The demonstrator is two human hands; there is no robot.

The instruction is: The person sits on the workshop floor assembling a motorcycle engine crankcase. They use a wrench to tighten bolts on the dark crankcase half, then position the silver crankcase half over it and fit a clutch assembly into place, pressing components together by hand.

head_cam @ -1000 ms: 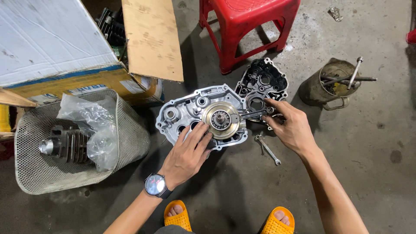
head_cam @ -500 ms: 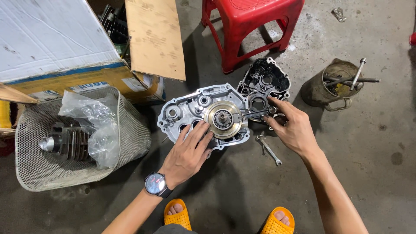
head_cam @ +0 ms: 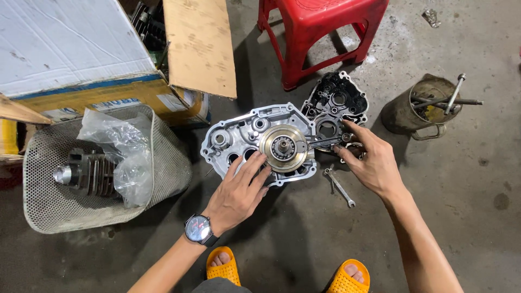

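Note:
A silver engine crankcase half (head_cam: 247, 135) lies flat on the concrete floor with a round clutch-like disc (head_cam: 282, 147) on top of it. My left hand (head_cam: 239, 192), with a wristwatch on the wrist, rests flat with its fingers on the lower edge of the case and the disc. My right hand (head_cam: 372, 163) grips the handle of a wrench (head_cam: 324, 143) that reaches in to the middle of the disc. A second, darker crankcase half (head_cam: 336, 103) lies just behind.
A loose spanner (head_cam: 340, 187) lies on the floor below my right hand. A mesh basket (head_cam: 168, 163) at the left holds a finned cylinder (head_cam: 87, 173) and a plastic bag. A cardboard box (head_cam: 108, 59), a red plastic stool (head_cam: 320, 32) and a tin (head_cam: 418, 108) with tools stand around.
Both hands stay where they were on the case and the wrench; only the camera view has shifted slightly.

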